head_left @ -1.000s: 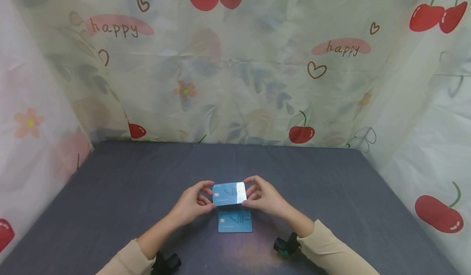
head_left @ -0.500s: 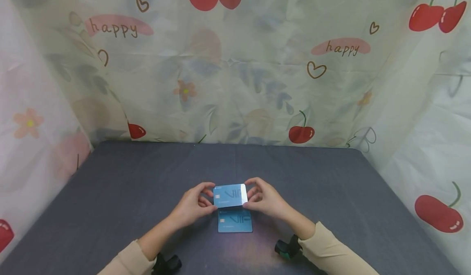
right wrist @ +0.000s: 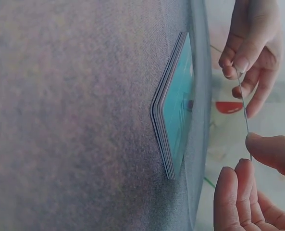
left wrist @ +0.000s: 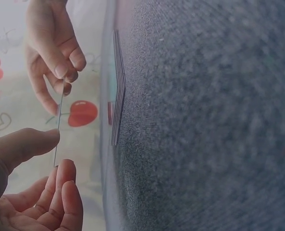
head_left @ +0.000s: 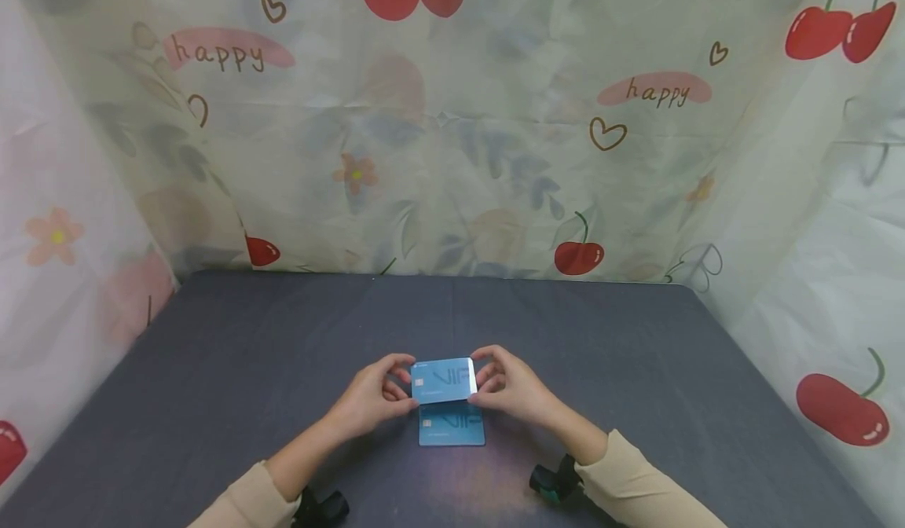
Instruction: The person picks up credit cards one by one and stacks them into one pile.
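Observation:
A light blue card with a chip and large lettering is held level above the table, pinched at its left end by my left hand and at its right end by my right hand. Both wrist views show this held card edge-on, thin, between the thumbs and fingers. Below it lies a neat stack of similar blue cards, several layers thick in the right wrist view, where the stack sits flat and apart from the held card. In the head view the held card hides the stack's far edge.
A dark grey cloth covers the table. Behind and beside it hang pale curtains printed with cherries, flowers and the word happy. A black wrist camera sits under the right sleeve, another under the left.
Both hands have moved the held card slightly toward the person, so in the head view it now overlaps the far edge of the stack. The stack has stayed where it was.

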Motion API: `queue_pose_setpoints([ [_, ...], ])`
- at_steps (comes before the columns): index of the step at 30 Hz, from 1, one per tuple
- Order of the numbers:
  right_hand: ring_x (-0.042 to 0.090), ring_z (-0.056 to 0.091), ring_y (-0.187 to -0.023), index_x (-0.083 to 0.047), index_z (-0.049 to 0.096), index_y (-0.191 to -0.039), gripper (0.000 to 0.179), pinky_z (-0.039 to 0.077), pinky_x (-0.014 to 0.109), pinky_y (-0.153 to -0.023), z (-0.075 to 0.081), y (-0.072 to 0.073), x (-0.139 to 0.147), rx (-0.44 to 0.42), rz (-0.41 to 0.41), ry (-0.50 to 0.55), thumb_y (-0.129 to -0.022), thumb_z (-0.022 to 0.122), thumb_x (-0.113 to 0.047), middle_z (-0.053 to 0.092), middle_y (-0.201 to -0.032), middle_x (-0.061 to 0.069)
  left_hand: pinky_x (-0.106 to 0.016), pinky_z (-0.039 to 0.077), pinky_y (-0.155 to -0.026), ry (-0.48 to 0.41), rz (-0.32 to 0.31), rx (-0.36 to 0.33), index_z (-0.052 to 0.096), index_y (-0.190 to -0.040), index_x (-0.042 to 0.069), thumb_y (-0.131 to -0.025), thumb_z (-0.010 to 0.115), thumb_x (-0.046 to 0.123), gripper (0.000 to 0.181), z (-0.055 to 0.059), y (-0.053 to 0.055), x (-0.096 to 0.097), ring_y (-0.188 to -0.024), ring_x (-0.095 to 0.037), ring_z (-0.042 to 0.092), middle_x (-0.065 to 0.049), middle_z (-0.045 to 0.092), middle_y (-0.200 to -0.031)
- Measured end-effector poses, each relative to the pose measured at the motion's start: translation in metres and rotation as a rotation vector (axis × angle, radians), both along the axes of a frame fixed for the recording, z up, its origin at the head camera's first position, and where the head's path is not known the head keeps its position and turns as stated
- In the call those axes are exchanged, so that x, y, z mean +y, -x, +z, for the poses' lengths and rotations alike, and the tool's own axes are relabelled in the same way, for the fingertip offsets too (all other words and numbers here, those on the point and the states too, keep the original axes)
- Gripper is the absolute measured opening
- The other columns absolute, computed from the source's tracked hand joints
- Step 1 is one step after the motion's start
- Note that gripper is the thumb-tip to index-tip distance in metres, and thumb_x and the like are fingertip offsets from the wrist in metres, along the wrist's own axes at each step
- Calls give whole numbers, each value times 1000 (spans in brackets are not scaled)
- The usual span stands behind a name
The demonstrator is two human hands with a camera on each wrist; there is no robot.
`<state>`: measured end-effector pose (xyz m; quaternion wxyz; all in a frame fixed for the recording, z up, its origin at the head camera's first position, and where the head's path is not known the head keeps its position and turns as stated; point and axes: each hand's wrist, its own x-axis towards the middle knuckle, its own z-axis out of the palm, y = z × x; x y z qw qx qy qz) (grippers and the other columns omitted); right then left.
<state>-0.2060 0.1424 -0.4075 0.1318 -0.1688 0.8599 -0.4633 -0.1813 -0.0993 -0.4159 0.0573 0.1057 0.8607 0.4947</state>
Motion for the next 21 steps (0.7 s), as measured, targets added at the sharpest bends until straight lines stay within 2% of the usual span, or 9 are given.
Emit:
queue_pose_setpoints([
  [7, 14, 61, -75, -2, 45, -125, 56, 51, 23, -67, 0, -3, 2, 7, 15, 18, -78, 74, -13, 58, -92, 11, -23, 52, -67, 2, -22, -6, 50, -126, 2, -75, 74, 5, 56, -2, 0, 0, -73, -11, 58, -8, 58, -96],
  [16, 10, 61, -74, -4, 46, -124, 55, 49, 21, -65, -5, -4, 5, -17, 21, -3, -78, 74, -14, 58, -91, 8, -23, 51, -66, -9, -69, -23, 50, -125, 0, -76, 74, 5, 55, -3, -1, -1, -74, -11, 59, -9, 58, -95],
  [21, 9, 61, -73, -3, 45, -125, 56, 50, 20, -65, -7, -5, 7, -10, 40, -8, -78, 74, -14, 58, -90, 7, -23, 50, -64, 4, -68, -25, 51, -123, 1, -75, 74, 5, 54, -3, -3, 0, -74, -11, 59, -7, 57, -93],
])
